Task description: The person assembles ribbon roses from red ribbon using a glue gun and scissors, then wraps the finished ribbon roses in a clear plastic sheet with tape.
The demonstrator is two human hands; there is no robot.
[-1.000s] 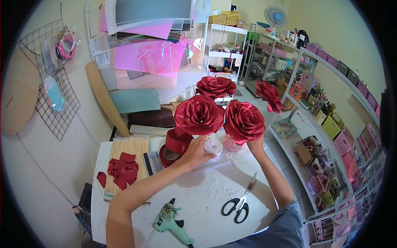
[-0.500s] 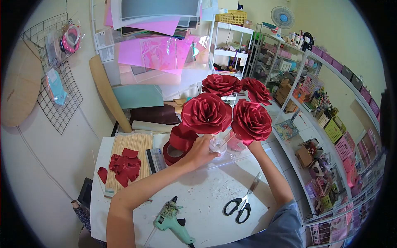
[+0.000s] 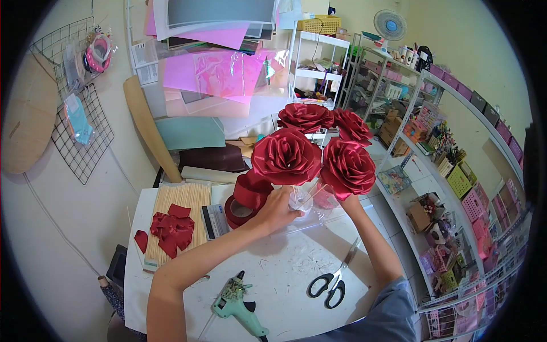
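Observation:
Four-sided in a loose cluster, several dark red satin ribbon roses (image 3: 288,157) stand on thin wooden sticks in a clear cup (image 3: 302,200). My left hand (image 3: 278,208) is closed round the left side of this cup, with the thumb across its front. Under the front right rose (image 3: 348,166) is my right hand (image 3: 350,202), close against its petals. The flower hides the fingers of that hand. A pinkish clear wrapped thing (image 3: 325,197) sits just right of the cup.
Red ribbon rolls (image 3: 239,211) lie left of the cup. Red fabric petals (image 3: 172,231) rest on a bundle of wooden sticks (image 3: 191,196). Nearer me are a green glue gun (image 3: 239,310) and black-handled scissors (image 3: 333,285). Shelves (image 3: 410,142) line the right side.
The front left rose has shifted slightly right. The front right rose has turned a little, and the back right one sits slightly further left. My left hand has barely moved.

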